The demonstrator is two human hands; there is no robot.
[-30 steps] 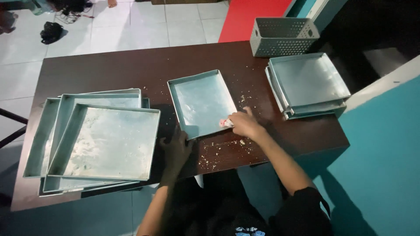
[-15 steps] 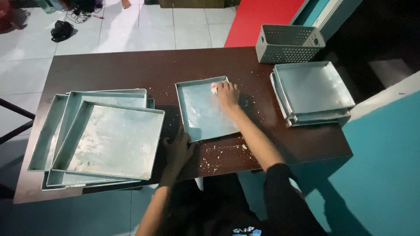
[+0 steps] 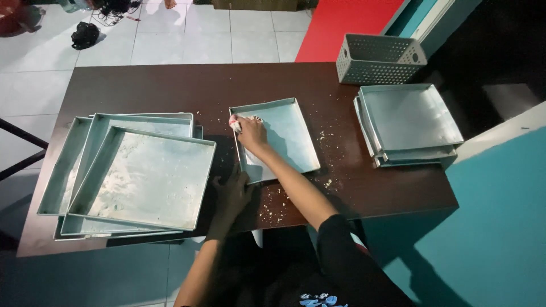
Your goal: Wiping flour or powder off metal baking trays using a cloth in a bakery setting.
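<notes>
a long dark brown table (image 3: 170, 85) fills the middle of the room, standing on pale floor tiles (image 3: 34, 85). on its left end sits a big stack of square metal trays (image 3: 136, 176), slightly fanned out, the top one smeared with pale residue. on the right end lies a smaller, neater pile of trays (image 3: 409, 119), and just behind it a grey perforated basket (image 3: 378, 57). between the two piles, a single metal tray (image 3: 284, 136) lies flat in front of the person. their right hand (image 3: 250, 132) is inside it at the far left corner, fingers curled around a small whitish scrap, maybe a cloth (image 3: 235, 122), pressed to the tray's floor. the left hand (image 3: 232, 193) rests flat and open on the table, touching the tray's near left corner. pale crumbs (image 3: 273, 207) are scattered on the tabletop near the tray.
</notes>
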